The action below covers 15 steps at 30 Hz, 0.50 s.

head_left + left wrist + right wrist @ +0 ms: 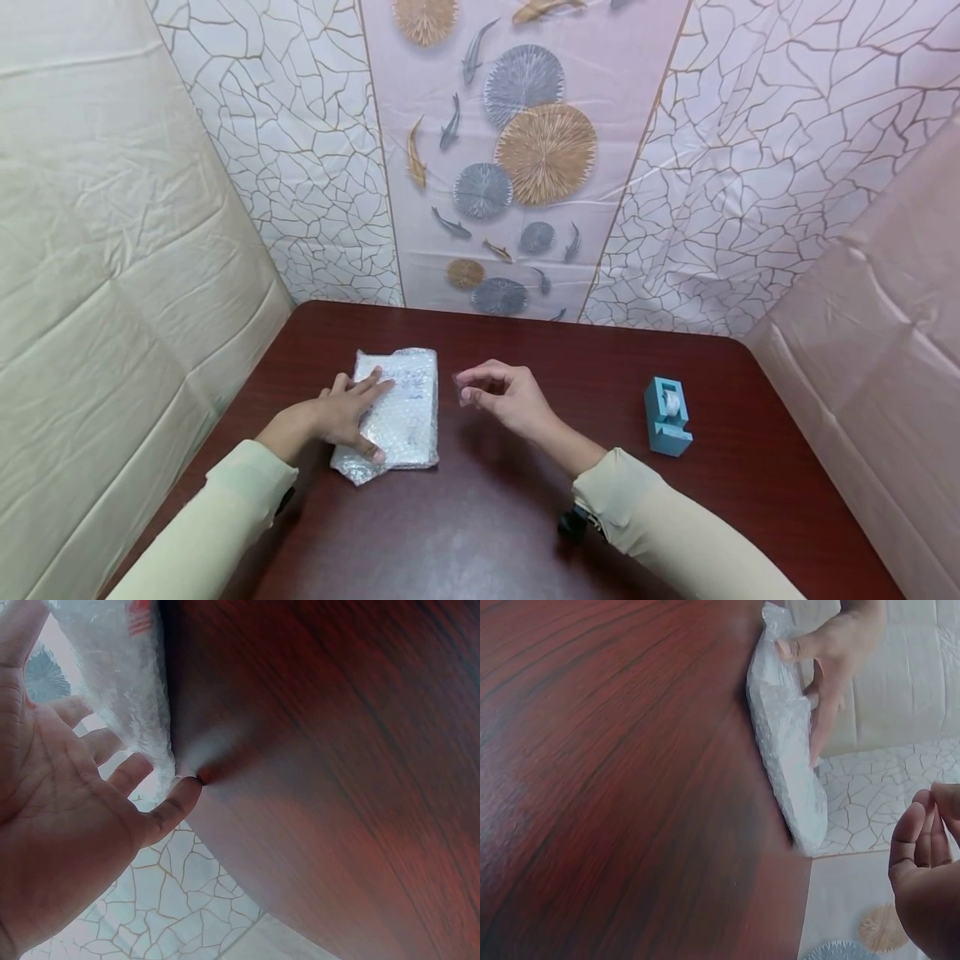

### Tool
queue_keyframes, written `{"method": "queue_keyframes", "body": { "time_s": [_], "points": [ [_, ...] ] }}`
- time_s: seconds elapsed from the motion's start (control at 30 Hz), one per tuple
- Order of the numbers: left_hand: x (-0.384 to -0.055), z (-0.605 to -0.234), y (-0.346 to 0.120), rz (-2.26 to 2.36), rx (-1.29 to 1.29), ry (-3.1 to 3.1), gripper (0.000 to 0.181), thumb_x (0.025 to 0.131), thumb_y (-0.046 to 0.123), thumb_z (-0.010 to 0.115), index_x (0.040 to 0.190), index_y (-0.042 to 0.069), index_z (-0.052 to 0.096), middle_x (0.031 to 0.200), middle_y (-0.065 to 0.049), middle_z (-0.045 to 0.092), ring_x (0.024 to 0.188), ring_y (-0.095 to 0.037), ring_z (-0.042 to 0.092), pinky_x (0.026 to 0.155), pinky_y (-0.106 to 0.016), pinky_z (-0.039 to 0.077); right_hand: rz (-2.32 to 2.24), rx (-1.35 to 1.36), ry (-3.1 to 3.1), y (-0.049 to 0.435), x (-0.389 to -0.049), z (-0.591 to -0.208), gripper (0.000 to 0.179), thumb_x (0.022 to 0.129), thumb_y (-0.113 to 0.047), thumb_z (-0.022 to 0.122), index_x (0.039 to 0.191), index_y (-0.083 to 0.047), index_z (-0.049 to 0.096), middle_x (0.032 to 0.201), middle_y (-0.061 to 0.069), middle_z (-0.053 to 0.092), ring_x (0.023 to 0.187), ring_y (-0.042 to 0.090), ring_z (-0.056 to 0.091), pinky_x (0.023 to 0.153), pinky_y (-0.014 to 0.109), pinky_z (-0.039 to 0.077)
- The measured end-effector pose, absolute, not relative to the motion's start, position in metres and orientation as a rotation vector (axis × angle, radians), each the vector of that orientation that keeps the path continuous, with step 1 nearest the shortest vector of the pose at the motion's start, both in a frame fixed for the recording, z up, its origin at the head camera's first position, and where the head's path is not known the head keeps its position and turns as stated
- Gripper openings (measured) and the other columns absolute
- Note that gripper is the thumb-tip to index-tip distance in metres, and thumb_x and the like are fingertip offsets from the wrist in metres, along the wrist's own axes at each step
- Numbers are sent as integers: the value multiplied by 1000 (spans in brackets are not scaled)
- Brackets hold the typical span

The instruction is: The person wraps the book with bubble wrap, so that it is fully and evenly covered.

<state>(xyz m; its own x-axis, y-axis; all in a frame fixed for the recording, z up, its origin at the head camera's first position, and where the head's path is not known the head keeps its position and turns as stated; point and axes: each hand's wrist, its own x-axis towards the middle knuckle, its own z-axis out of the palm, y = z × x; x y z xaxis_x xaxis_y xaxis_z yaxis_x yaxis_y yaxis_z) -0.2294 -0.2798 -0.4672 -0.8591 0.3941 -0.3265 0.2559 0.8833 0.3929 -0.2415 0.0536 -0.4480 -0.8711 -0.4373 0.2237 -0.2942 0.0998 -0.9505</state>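
A flat, whitish package [408, 425] wrapped in bubble wrap lies on the left half of the table. My left hand [347, 410] rests on its left side with fingers spread, the thumb near its lower edge. From the left wrist, the wrap [120, 682] shows beside the open palm. My right hand [517, 400] hovers just right of the package, thumb and fingertips pinching a small piece of clear tape [460, 390]. In the right wrist view the pinching fingers [907, 836] appear at the right edge, and the tape cannot be made out there.
A blue tape dispenser [666, 425] with a roll of clear tape [672, 403] stands on the right side of the dark red-brown wooden table [525, 517]. Patterned cloth [480, 133] hangs behind the table's far edge, and pale cloth walls [112, 217] flank both sides.
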Motion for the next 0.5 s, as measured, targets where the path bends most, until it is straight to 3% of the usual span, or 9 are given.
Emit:
{"method": "queue_keyframes", "body": {
  "time_s": [0.3, 0.37, 0.5],
  "points": [
    [-229, -468, -282, 470, 483, 2660, 135, 74, 58, 99, 177, 15, 23, 186, -20, 7, 140, -44, 29, 118, -79, 30, -1832, -773, 2259, 34, -242, -448, 24, 97, 2, 82, 120, 6, 81, 114, 26, 78, 84, 6, 74, 74, 19, 60],
    [-229, -468, -283, 478, 492, 2659, 136, 73, 60, 98, 177, 15, 24, 186, -21, 7, 140, -45, 29, 118, -80, 29, -1822, -771, 2270, 30, -242, -449, 22, 97, 1, 82, 119, 6, 82, 112, 26, 78, 82, 10, 73, 74, 23, 62],
    [-231, -473, -286, 482, 504, 2657, 138, 72, 66, 97, 177, 17, 23, 187, -19, 6, 140, -46, 28, 118, -81, 28, -1839, -731, 2251, 25, -244, -454, 18, 99, 0, 80, 116, 5, 83, 108, 30, 76, 82, 27, 77, 77, 45, 68]
  ]
}}
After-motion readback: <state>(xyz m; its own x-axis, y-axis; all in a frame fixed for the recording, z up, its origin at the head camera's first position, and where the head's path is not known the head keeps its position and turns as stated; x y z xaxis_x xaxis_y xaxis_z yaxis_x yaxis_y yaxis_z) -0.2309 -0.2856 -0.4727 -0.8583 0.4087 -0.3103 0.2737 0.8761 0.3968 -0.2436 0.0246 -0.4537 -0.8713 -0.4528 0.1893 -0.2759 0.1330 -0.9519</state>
